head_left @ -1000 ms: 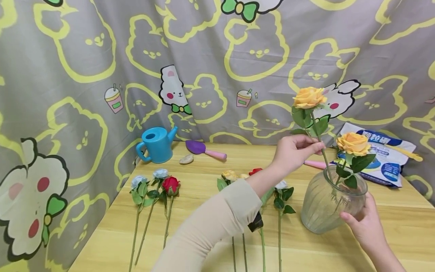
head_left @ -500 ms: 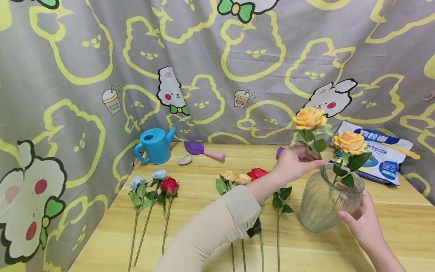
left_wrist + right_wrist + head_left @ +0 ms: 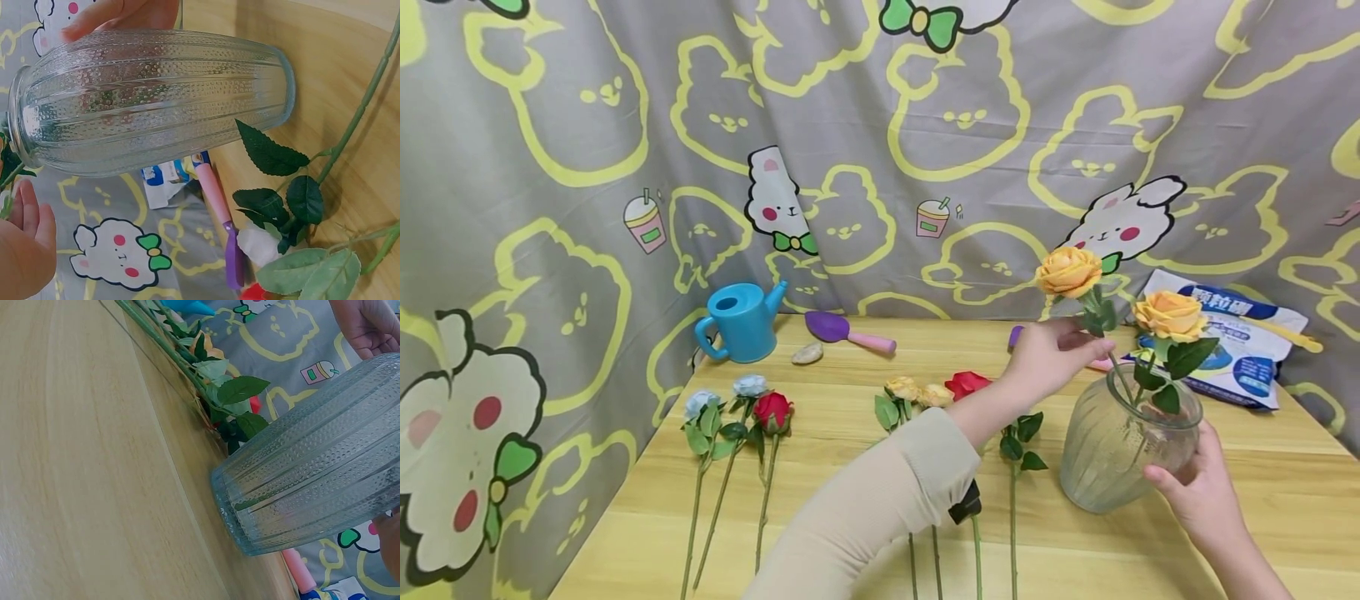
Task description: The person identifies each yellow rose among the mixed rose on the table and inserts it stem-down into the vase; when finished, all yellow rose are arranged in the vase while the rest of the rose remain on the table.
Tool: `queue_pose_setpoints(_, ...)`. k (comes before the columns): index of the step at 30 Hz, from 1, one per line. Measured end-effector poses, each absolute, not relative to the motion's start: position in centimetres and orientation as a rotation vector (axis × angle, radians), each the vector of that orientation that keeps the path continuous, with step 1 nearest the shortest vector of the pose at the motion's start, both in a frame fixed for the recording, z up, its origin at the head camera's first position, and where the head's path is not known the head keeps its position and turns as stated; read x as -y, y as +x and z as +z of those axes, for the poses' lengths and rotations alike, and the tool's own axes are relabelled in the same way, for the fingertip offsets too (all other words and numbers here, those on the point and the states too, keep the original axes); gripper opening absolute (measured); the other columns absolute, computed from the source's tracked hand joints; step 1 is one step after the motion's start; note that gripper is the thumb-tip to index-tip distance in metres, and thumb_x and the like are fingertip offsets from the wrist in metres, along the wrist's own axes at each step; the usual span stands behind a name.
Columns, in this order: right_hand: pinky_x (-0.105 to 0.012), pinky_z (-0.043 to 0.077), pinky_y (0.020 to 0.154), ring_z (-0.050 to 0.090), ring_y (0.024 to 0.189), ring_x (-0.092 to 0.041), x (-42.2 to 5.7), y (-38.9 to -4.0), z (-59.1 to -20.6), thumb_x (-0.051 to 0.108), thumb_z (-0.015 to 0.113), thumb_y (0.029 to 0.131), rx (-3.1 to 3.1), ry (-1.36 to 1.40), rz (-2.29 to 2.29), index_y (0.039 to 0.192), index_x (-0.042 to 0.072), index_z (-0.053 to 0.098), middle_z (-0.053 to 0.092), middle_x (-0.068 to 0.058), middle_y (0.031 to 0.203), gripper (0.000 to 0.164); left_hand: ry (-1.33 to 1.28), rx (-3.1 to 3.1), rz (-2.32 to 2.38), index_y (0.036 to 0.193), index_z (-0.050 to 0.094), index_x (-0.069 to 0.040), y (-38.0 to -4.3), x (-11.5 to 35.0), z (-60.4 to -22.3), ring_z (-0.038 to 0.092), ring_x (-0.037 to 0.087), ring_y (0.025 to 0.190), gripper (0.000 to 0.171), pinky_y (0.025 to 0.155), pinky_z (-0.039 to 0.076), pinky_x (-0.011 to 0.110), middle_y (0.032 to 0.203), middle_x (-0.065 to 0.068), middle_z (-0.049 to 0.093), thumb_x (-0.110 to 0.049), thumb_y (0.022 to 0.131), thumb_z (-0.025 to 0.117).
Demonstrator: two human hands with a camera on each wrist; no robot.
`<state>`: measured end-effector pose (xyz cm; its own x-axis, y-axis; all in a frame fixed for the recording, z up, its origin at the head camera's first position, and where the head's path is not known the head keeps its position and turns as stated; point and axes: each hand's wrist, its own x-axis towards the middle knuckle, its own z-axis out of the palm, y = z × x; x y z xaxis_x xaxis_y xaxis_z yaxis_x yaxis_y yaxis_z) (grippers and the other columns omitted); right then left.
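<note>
My left hand (image 3: 1054,358) pinches the stem of a yellow-orange rose (image 3: 1070,272) just above the mouth of a clear ribbed glass vase (image 3: 1101,454). That stem runs down through the vase's rim, and the bloom leans left. A second yellow-orange rose (image 3: 1170,315) stands in the vase, its leaves over the rim. My right hand (image 3: 1206,492) holds the vase's right side, thumb on the front of the glass. In the left wrist view the fingers of my left hand (image 3: 28,244) are beside the vase mouth, with the right hand (image 3: 128,14) across the glass.
Two pale blue roses and a red rose (image 3: 772,411) lie at left. More roses, including a red one (image 3: 967,384), lie mid-table, partly behind my left sleeve. At the back are a blue watering can (image 3: 743,325), a stone (image 3: 808,354), a purple trowel (image 3: 830,327) and a white-blue bag (image 3: 1247,367).
My left hand has lowered the rose, so its stem goes deeper into the vase and its bloom now tips left. The right hand keeps its hold on the vase.
</note>
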<state>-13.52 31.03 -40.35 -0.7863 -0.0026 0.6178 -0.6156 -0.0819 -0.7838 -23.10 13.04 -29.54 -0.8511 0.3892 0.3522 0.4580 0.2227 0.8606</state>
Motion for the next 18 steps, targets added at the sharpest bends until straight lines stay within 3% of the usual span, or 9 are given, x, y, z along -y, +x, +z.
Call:
queue_pose_setpoints(6,-0.013,0.037,0.09,0.045,0.113,-0.011,-30.94,-13.59,-40.13,-0.014,0.063,0.074,1.765,0.677,1.922,0.139,0.0,0.021,0.045,-0.005,0.128,0.079,-0.759,2.245,-2.012,0.108,0.065,-0.013,-23.25,-13.59,-29.48,0.057,-0.008,0.08,0.028,0.069,0.045,0.01,0.093,-0.008,0.067,-0.023,0.082,0.067)
queue_pose_setpoints(18,-0.012,0.037,0.088,0.045,0.112,-0.009,-30.84,-13.3,-40.19,-0.012,0.062,0.077,1.781,0.665,1.917,0.139,0.002,0.021,0.045,-0.002,0.127,0.076,-0.665,2.279,-2.037,0.099,0.069,-0.011,-22.94,-13.9,-29.33,0.058,-0.005,0.076,0.025,0.065,0.045,0.011,0.087,-0.006,0.068,-0.023,0.078,0.071)
